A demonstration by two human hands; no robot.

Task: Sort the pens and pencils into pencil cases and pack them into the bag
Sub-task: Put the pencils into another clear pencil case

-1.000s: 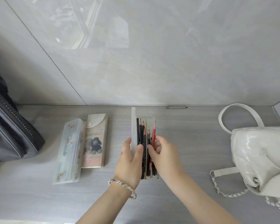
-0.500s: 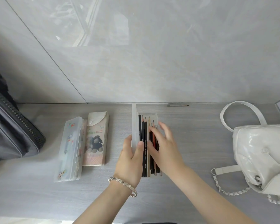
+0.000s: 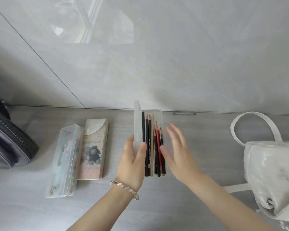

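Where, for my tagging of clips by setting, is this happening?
Likely a home or study desk: a grey wood-grain tabletop against a tiled wall, with an open pencil case and a white bag.

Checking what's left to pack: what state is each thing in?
Clear case: open, lid raised, pencils inside.
Left hand: grips the lid.
Right hand: open, beside the case.
Sticker case: closed.
Flap pouch: closed.
Loose pencil: lying by the wall, unpacked.
White bag: opening out of sight.

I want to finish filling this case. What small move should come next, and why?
Probably the right hand should reach for the loose pencil by the wall: it lies outside the open clear pencil case, whose lid the left hand holds up.
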